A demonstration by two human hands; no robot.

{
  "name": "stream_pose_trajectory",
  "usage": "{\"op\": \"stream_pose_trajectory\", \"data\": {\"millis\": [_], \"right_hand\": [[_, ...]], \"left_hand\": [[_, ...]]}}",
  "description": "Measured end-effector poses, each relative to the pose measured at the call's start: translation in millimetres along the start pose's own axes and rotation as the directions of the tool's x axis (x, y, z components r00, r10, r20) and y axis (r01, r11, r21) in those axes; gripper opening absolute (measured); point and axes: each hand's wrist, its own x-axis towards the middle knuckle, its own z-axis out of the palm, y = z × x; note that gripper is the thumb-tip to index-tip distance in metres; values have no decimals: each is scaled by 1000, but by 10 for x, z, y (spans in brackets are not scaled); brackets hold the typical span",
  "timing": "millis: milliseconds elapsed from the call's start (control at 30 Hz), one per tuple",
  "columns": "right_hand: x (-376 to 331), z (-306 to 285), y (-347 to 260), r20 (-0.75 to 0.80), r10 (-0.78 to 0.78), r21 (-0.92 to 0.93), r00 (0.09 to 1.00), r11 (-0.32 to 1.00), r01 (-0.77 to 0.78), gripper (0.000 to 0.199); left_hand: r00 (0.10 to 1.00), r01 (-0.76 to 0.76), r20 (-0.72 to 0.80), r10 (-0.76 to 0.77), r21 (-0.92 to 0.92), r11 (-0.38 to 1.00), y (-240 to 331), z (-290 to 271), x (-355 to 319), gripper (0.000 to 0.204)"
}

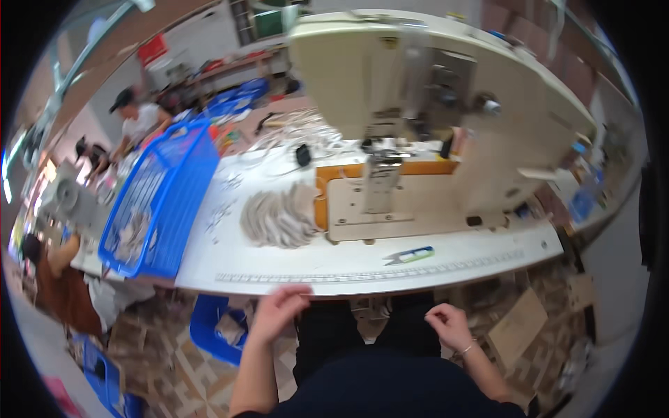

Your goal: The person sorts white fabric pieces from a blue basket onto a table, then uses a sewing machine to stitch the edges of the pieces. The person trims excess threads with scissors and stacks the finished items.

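- Table edge (362, 284), nearest to both hands: one long white tabletop, flat and smooth, with a printed ruler strip along the front; long axis left to right, bowed by the lens.
- Left hand (279, 310): one, just below the front edge at its left part, fingers curled loosely, thumb up toward the rim; touching or just short of it, cannot tell. Nothing visibly gripped.
- Right hand (449, 326): one, lower and apart from the table edge, over the lap, fingers bent inward in a loose curl; whether pinching anything small, cannot tell. Thin bracelet at the wrist.
- One sewing machine (418, 90), cream-coloured, bulky, hard-shelled, standing at the far middle of the tabletop, arm running left to right.
- One pile of flat grey-beige cut pieces (279, 219), fanned, soft-looking, rounded edges, left of the machine bed.
- One thread snips (410, 256), slim, pale green handle, metal tips pointing left, lying near the front edge between the hands.
- One blue plastic basket (164, 202), lattice walls, rectangular, tilted at the table's left end, holding more pale pieces.
- Two other people at far left, seated at other benches.
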Motion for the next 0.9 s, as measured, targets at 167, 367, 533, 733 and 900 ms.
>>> {"op": "stream_pose_trajectory", "data": {"millis": [167, 367, 533, 733, 900], "right_hand": [[1038, 342, -914, 156, -380, -47, 912, 919, 391, 12], [2529, 1594, -1263, 227, -201, 46, 953, 980, 195, 43], [2681, 2325, -1534, 338, -8, -32, 941, 999, 20, 67], [2205, 2493, -1636, 211, -194, 189, 958, 970, 155, 67], [1922, 2522, -1585, 257, -249, 525, 934, 847, 81, 61]], "left_hand": [[514, -133, -742, 431, 427, 894, -78, -1033, 736, 55], [738, -30, -641, 211, 282, 959, -82, -1155, 1784, 76], [803, -201, -556, 215, 86, 976, -118, -1000, 1814, 63], [816, -479, -553, 168, -486, 731, -113, -955, 1331, 51], [992, -102, -125, 4, -794, 599, 10, -878, 1083, 61]]}}
